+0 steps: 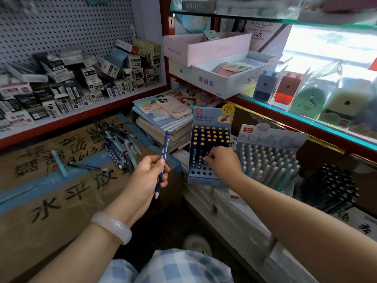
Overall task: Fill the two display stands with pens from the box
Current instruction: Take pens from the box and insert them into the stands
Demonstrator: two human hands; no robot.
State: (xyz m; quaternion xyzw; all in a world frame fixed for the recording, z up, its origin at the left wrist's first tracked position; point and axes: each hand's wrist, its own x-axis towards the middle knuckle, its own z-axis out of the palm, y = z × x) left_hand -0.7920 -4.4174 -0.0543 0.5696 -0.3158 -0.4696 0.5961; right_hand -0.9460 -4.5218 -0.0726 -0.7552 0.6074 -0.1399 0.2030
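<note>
Centre frame: the left hand (pixel 148 174) grips one dark-blue pen (pixel 162 163), held upright. The right hand (pixel 223 161) pinches a pen in the dark-blue display stand (pixel 210 148), partly filled. A second, pale-blue stand (pixel 269 158), right, is full. Loose pens (pixel 120 144) lie on the cardboard box (pixel 51 193), left.

Loose pens (pixel 120 144) on box (pixel 61 193), stands (pixel 210 148) to its right
</note>
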